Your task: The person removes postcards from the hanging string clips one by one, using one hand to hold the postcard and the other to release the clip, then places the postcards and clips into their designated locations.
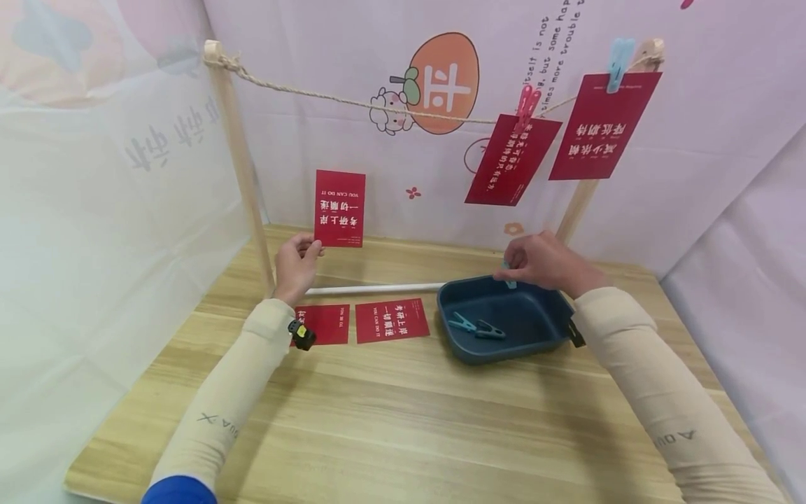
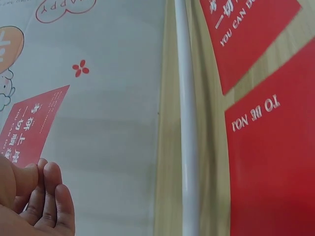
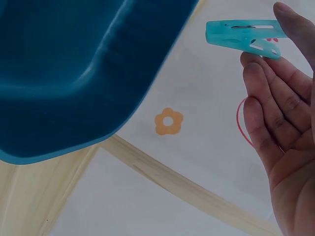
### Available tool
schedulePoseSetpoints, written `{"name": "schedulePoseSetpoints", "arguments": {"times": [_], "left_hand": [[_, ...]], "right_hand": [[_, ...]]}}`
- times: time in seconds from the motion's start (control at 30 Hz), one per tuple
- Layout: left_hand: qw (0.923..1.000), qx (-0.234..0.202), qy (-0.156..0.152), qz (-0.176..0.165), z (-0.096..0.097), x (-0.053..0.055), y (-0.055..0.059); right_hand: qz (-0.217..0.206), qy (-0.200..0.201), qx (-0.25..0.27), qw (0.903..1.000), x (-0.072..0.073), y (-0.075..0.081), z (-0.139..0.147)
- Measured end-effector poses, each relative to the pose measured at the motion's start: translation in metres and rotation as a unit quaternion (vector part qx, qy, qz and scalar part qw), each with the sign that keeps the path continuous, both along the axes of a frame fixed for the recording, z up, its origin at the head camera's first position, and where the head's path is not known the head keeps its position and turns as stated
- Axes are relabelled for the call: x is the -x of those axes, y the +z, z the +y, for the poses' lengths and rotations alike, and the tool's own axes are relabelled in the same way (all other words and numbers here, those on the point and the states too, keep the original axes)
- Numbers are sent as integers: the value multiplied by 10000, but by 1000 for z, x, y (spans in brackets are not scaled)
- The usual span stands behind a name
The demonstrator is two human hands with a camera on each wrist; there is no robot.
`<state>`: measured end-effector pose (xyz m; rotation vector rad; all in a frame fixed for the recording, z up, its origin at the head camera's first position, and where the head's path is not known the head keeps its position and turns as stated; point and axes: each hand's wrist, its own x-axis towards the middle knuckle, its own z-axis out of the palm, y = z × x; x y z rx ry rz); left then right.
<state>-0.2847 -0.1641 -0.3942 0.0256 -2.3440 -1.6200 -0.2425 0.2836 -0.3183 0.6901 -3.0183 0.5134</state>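
My left hand (image 1: 297, 267) pinches a red card (image 1: 340, 208) by its lower left corner and holds it upright above the table. In the left wrist view that card (image 2: 33, 129) slants up from thumb and fingers. Over the back of a dark blue basin (image 1: 456, 343), my right hand (image 1: 543, 262) pinches a light blue clothespin (image 3: 243, 34) between thumb and fingertips. Two more clothespins (image 1: 488, 330) lie inside the basin. Two red cards hang from a twine line (image 1: 302, 91): one card (image 1: 513, 161) by a pink clothespin (image 1: 527, 105), the other (image 1: 604, 129) by a light blue clothespin (image 1: 620, 63).
Two red cards lie flat on the wooden table (image 1: 378, 420), one card (image 1: 392, 320) beside the basin and one (image 1: 327, 324) partly behind my left wrist. A white rod (image 1: 378, 288) runs between the wooden posts (image 1: 236, 154). Printed cloth (image 1: 352, 42) hangs behind.
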Motion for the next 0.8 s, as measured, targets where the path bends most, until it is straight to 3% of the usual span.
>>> {"name": "schedulePoseSetpoints", "arguments": {"times": [0.23, 0.5, 0.8], "left_hand": [[9999, 96, 72, -100, -7, 2, -8], [9981, 257, 154, -535, -12, 2, -15], [9966, 409, 354, -618, -15, 5, -19]], "right_hand": [[-261, -17, -156, 9995, -1, -11, 3], [-520, 103, -653, 9965, -4, -22, 2], [-1143, 59, -1348, 9843, -9, -35, -2]]}}
